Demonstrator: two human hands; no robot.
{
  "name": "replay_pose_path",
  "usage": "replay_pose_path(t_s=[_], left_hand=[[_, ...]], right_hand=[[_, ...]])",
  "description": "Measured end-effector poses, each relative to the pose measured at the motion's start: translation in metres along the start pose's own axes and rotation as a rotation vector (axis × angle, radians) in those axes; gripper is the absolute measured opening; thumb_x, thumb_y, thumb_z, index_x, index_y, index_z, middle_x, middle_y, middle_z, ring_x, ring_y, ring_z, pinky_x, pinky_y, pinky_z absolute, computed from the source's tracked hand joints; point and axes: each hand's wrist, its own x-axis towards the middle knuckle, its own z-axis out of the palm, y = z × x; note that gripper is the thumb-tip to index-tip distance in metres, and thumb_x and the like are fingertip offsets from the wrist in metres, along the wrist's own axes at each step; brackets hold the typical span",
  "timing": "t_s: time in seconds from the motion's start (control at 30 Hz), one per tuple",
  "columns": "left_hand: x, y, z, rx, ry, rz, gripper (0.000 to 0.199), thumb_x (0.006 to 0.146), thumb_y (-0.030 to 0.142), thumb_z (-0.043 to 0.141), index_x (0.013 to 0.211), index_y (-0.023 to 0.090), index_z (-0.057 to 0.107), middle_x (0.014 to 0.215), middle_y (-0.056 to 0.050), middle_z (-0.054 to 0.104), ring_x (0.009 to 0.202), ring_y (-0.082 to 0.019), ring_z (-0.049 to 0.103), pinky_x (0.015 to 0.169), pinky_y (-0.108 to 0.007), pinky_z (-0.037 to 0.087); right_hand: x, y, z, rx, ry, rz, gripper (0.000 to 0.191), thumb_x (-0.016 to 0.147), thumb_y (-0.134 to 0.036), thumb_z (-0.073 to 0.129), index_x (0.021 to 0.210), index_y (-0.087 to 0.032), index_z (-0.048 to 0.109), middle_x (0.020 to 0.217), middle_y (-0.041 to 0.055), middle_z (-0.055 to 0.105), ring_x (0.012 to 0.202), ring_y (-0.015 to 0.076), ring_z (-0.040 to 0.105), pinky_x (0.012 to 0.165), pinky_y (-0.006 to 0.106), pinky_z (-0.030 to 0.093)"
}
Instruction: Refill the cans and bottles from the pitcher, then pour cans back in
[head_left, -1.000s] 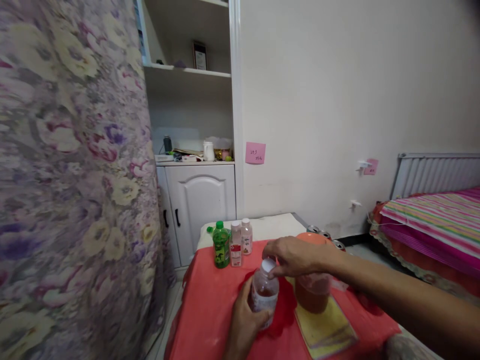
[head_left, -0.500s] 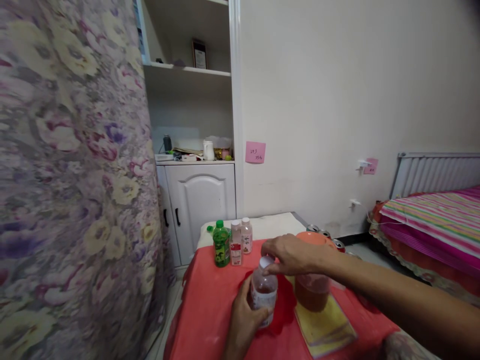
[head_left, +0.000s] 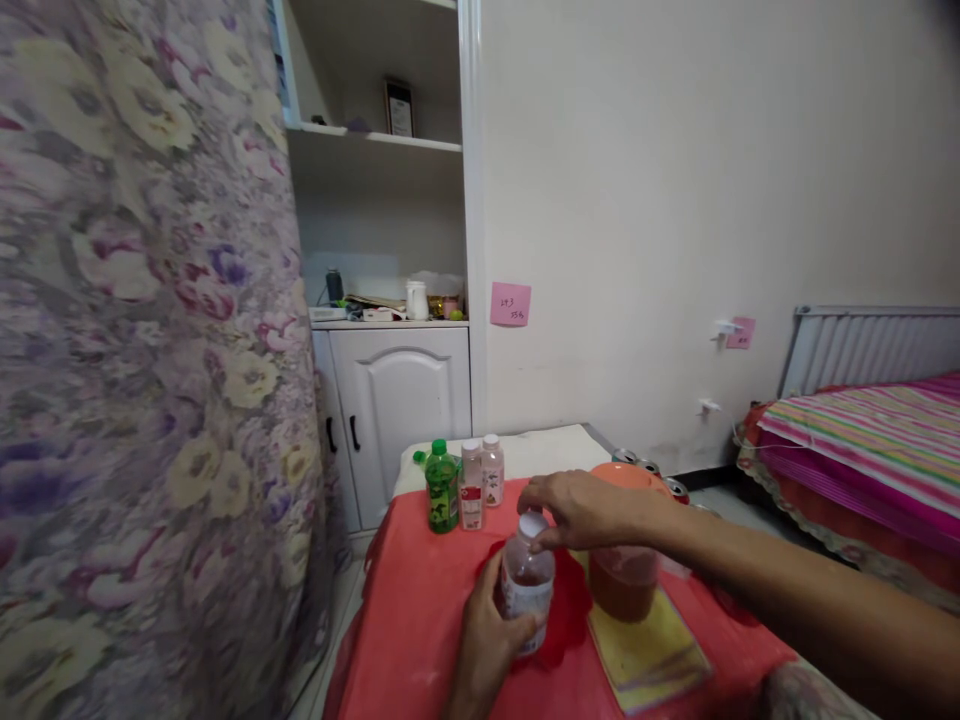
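Held nearly upright over a red tray, lower centre: a clear bottle with a pale label; touching the tray or lifted above it, impossible to tell. On its neck, a white cap. Around the body from seven o'clock, the left hand, fingers and thumb closed on the bottle. Over the top from one o'clock, the right hand, fingers bent, pinching the cap. Judging progress: both grips made, cap not off; direction of any turn impossible to tell, work left beyond the cap unclear. Just beside, at three o'clock, a jug of brownish liquid with an orange top, partly hidden by the right forearm. At four o'clock, a yellow pad. Near eleven o'clock, standing together, all capped: a green bottle, a red-labelled bottle, another clear one. At two o'clock, drink cans. Underneath, a red cloth.
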Motion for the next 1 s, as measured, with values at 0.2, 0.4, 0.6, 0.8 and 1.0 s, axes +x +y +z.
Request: replay_pose_path(t_s=[0.2,0.4,0.6,0.8,1.0], left_hand=[[0.0,-0.001,-0.001,0.005,-0.001,-0.009,0.081,0.048,0.01,0.066,0.128,0.011,0.054,0.125,-0.016,0.07,0.114,-0.032,0.066,0.094,-0.035,0.053],[-0.001,0.001,0.001,0.037,0.051,-0.012,0.077,0.048,0.009,0.067,0.124,0.012,0.058,0.124,-0.015,0.071,0.111,-0.031,0.067,0.092,-0.035,0.055],[0.001,-0.002,0.0,0.069,0.084,-0.012,0.077,0.047,0.007,0.068,0.123,0.013,0.059,0.123,-0.015,0.072,0.113,-0.032,0.066,0.094,-0.036,0.054],[0.001,-0.003,-0.002,0.072,0.052,0.004,0.078,0.049,0.01,0.068,0.126,0.014,0.058,0.122,-0.013,0.073,0.115,-0.031,0.066,0.095,-0.035,0.053],[-0.001,-0.004,-0.001,0.06,0.038,-0.008,0.079,0.049,0.009,0.065,0.128,0.012,0.055,0.127,-0.015,0.069,0.116,-0.031,0.065,0.097,-0.036,0.052]], right_hand=[[0.0,0.006,0.004,0.072,0.013,-0.082,0.044,0.084,-0.024,0.068,0.127,-0.018,0.064,0.126,0.0138,0.069,0.109,0.027,0.066,0.09,0.034,0.05],[0.006,0.006,0.018,0.047,0.111,-0.03,0.027,0.088,-0.036,0.067,0.106,-0.015,0.069,0.1,0.0113,0.074,0.087,0.0236,0.068,0.071,0.029,0.047],[0.005,0.009,0.022,0.043,0.123,-0.02,0.039,0.088,-0.042,0.064,0.116,-0.015,0.065,0.11,0.0142,0.071,0.093,0.0268,0.067,0.076,0.034,0.049],[0.004,0.013,0.024,0.074,0.108,-0.097,0.03,0.085,-0.024,0.065,0.114,-0.016,0.066,0.11,0.0118,0.069,0.095,0.0231,0.066,0.081,0.031,0.049],[0.009,0.006,0.025,0.098,0.12,-0.026,0.025,0.082,-0.024,0.069,0.105,-0.015,0.068,0.105,0.011,0.072,0.09,0.0231,0.066,0.077,0.03,0.048]])
